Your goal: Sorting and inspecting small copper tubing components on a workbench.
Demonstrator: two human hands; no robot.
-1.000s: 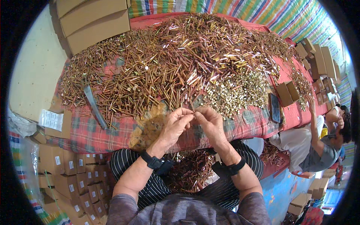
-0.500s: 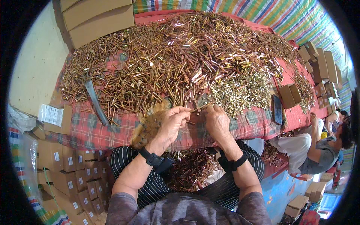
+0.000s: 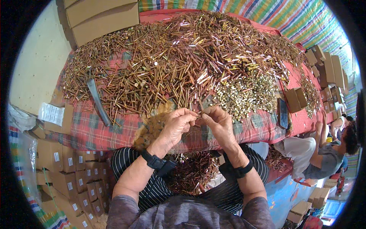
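Note:
A big heap of thin brass-coloured metal rods [image 3: 179, 65] covers a table under a red checked cloth [image 3: 95, 131]. Beside it lies a patch of small pale metal caps [image 3: 246, 95]. My left hand [image 3: 176, 125] and my right hand [image 3: 218, 124] meet at the table's front edge, fingertips pinched together on one small brass rod [image 3: 201, 111]. Both wrists wear black bands. More brass rods [image 3: 192, 171] lie piled in my lap on a striped garment.
A long grey blade-like tool [image 3: 98, 101] lies on the cloth at left. Brown cartons [image 3: 103, 17] stand at the back left, small boxes [image 3: 65, 171] are stacked lower left, and more boxes [image 3: 328, 68] at right. Another person [image 3: 324, 152] sits at the right.
My hands have stayed joined at the table's front edge, shifting slightly and working their fingers on the small rod. The view drifted a little.

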